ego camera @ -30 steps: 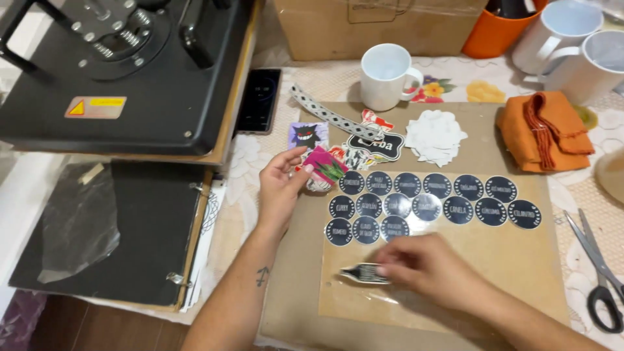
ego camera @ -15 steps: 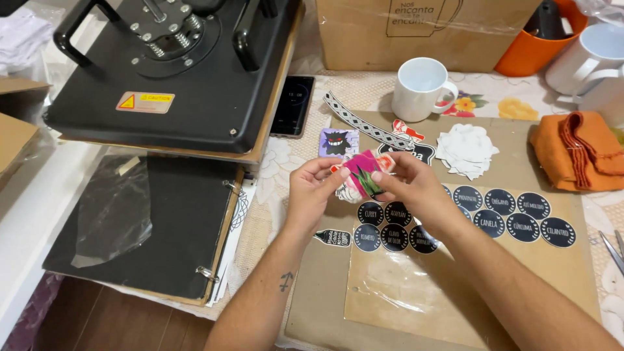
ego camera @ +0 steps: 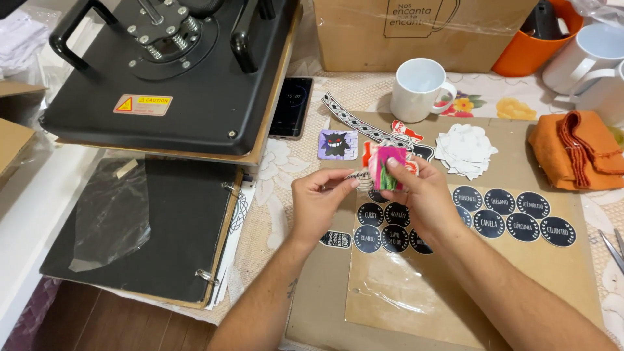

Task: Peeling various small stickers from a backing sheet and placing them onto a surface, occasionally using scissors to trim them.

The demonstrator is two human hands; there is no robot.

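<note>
Right now both hands meet above the tabletop (ego camera: 292, 162), over a brown paper sheet (ego camera: 325, 305). Her right hand (ego camera: 426, 198) has its grip pinched closed on a small stack of stickers (ego camera: 389, 168), a pink one on top. Her left hand (ego camera: 318, 203) is closed too, fingertips nipping a thin dark sticker (ego camera: 359, 176) just beside the stack. Below lie round black labels (ego camera: 513, 218) in rows. A heat press (ego camera: 175, 71), white mug (ego camera: 419, 88) and orange cloth (ego camera: 575, 153) stand around.
</note>
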